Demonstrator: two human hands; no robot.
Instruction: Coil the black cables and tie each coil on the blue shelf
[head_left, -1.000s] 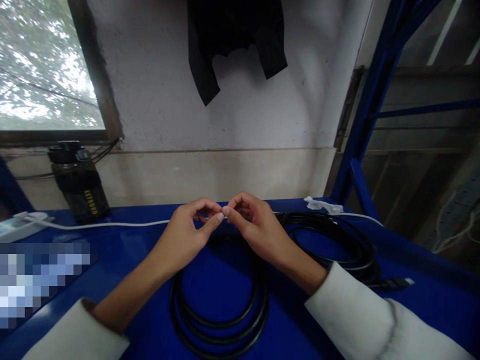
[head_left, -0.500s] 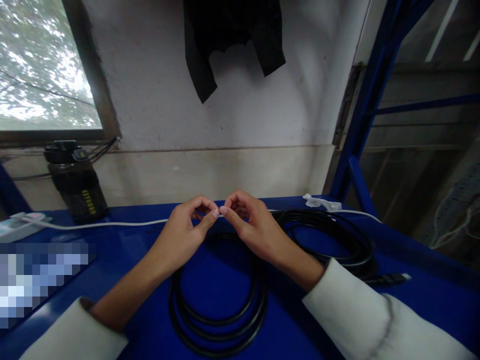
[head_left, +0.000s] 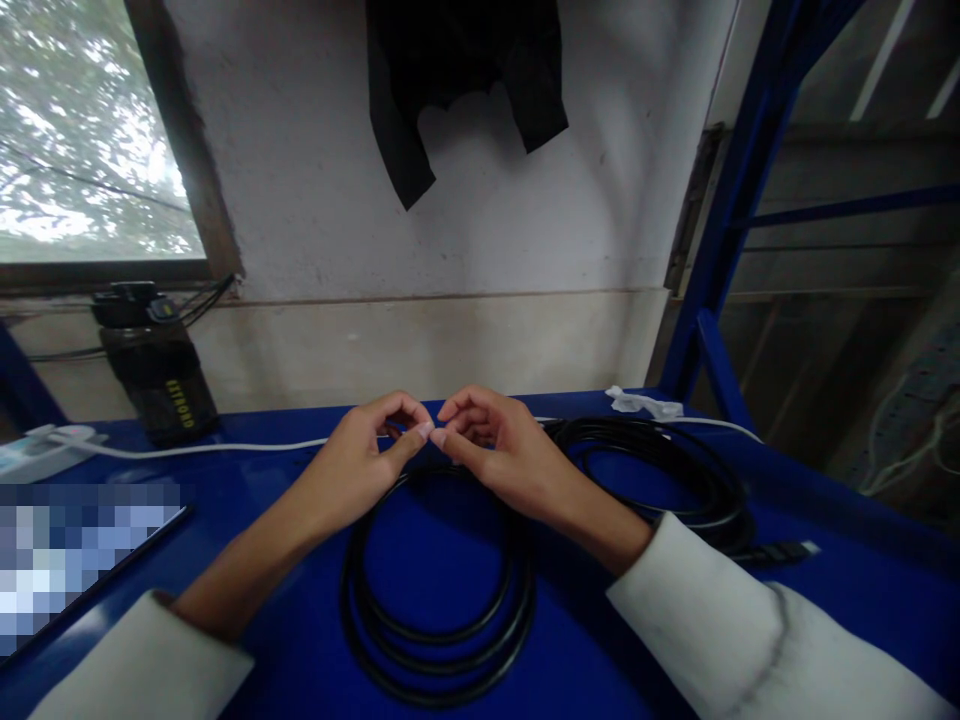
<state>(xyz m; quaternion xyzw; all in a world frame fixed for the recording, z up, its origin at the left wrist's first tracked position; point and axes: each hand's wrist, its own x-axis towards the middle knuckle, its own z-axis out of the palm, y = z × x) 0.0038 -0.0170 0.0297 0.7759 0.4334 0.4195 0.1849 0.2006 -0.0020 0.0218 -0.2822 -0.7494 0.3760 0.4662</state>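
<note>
Above the far side of a coiled black cable point(head_left: 450, 660), my two hands meet at the fingertips. My left hand point(head_left: 375, 450) has its thumb and index finger pinched together; whatever they grip is too small to make out. My right hand point(head_left: 499, 450) has its thumb tip against the left thumb tip, its fingers curled and the index finger slightly off the thumb. Anything inside its curled fingers is hidden. A white cord point(head_left: 225, 449) runs along the table behind both hands.
A second black cable coil point(head_left: 660, 465) with a connector lies right on the blue table point(head_left: 262, 560). Crumpled clear plastic point(head_left: 645, 404) is behind it. At left are a dark bottle point(head_left: 157, 370), a power strip point(head_left: 45, 452) and a blurred-out flat device point(head_left: 75, 560).
My right index finger has lifted off the thumb a little, and both thumbs have shifted slightly left and down. My left hand keeps its pinch.
</note>
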